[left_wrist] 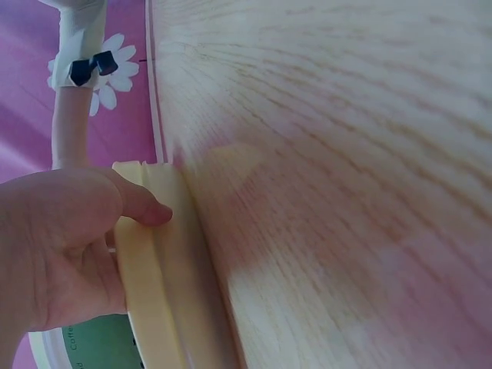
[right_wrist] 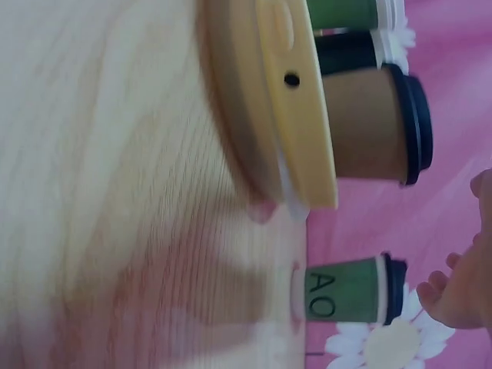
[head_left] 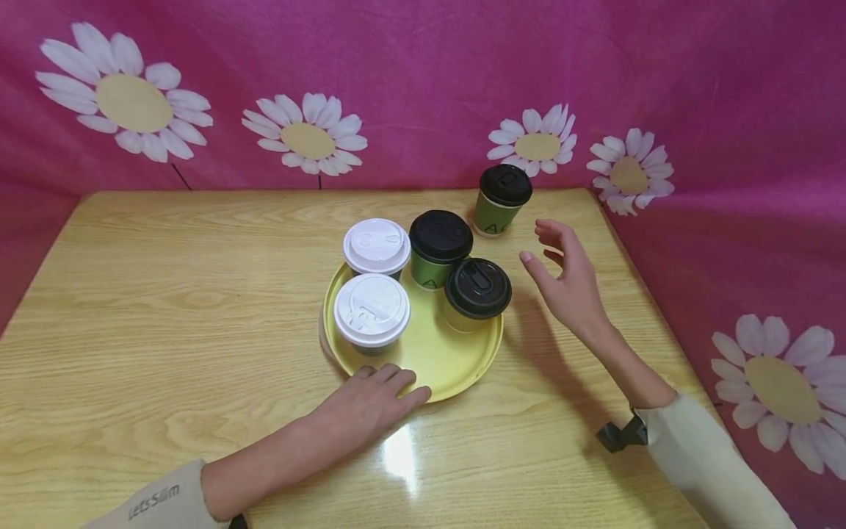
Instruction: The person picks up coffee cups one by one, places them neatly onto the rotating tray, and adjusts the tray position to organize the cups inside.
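A round yellow tray [head_left: 432,360] holds several lidded paper cups. Its near rim is gripped by my left hand [head_left: 377,400], with the thumb [left_wrist: 150,209] on the outer wall and the fingers over the inside. On the tray stand a front white-lidded cup [head_left: 371,312], another white-lidded cup [head_left: 377,246], a green cup with black lid [head_left: 441,239] and a brown cup with black lid [right_wrist: 365,123]. Behind the tray, a separate green cup with black lid [head_left: 499,206] stands upright on the table. My right hand [head_left: 571,283] hovers near it, fingers loosely bent, touching nothing.
The wooden table [head_left: 165,316] ends at a pink cloth [head_left: 423,73] with white daisies, which hangs behind it and along the right side. The separate green cup stands close to the back edge.
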`<state>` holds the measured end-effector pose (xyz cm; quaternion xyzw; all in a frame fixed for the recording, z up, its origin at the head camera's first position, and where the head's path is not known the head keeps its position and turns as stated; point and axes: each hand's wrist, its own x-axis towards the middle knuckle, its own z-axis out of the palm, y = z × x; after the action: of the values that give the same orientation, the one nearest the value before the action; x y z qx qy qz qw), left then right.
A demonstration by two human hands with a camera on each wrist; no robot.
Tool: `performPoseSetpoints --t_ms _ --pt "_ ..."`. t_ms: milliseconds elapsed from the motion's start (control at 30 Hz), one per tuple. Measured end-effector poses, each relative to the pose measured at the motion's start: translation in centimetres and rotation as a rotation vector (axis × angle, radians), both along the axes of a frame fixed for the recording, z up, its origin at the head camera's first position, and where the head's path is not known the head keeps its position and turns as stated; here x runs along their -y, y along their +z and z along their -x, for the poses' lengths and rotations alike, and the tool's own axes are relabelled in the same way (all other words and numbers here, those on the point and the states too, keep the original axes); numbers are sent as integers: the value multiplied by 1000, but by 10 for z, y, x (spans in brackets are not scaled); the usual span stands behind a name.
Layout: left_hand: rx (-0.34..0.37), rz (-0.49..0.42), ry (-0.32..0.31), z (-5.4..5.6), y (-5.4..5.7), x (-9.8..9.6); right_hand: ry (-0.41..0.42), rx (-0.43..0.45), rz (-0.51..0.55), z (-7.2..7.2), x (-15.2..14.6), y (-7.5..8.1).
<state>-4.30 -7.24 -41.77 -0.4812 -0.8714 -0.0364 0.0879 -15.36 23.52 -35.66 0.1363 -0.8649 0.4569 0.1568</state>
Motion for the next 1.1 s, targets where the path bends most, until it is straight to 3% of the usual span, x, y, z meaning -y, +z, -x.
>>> performPoseSetpoints --t_ms 100,600,1100 --pt "5 8 -1 0 0 0 -26 56 35 15 -8 -10" --pt "21 25 2 0 0 -1 -110 229 144 59 -18 -28" --pt "25 27 2 0 1 0 -107 301 214 92 -17 -53"
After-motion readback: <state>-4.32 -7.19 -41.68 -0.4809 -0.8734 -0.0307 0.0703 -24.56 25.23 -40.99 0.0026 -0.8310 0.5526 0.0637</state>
